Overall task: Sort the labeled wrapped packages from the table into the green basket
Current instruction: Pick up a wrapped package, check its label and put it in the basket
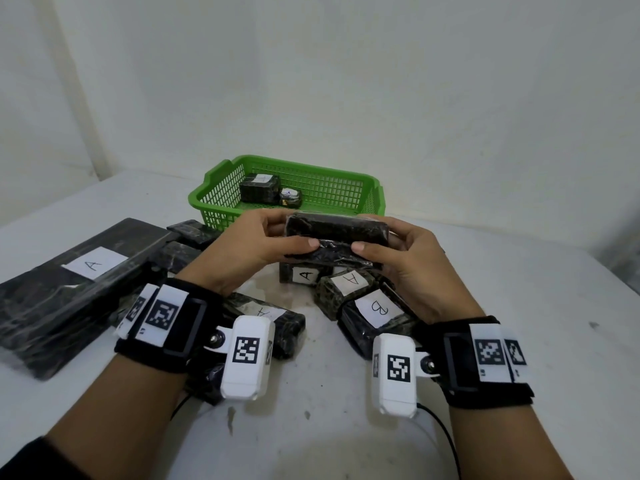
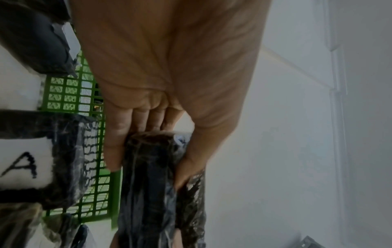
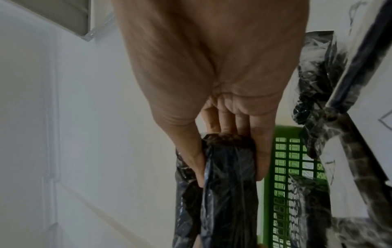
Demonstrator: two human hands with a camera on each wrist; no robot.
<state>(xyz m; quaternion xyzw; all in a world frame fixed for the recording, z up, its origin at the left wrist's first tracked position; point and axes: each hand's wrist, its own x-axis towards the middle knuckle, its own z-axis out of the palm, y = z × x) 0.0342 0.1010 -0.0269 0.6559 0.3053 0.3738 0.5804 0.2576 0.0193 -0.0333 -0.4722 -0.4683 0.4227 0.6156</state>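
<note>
Both hands hold one black wrapped package (image 1: pixel 337 237) above the table, just in front of the green basket (image 1: pixel 346 174). My left hand (image 1: pixel 263 244) grips its left end, thumb on the near face and fingers behind. My right hand (image 1: pixel 398 251) grips the right end the same way. No label shows on the held package (image 2: pixel 148 184) (image 3: pixel 229 184). The basket holds two wrapped packages (image 1: pixel 259 188) (image 1: pixel 290 198). Below the hands lie packages labelled A (image 1: pixel 306 274) (image 1: pixel 348 282) and B (image 1: pixel 379 308).
A large flat black package labelled A (image 1: pixel 79 289) lies at the left, with smaller wrapped packages (image 1: pixel 194 230) behind it and another A package (image 1: pixel 270 320) under my left wrist. The white table (image 1: pixel 519 306) meets a white wall behind the basket.
</note>
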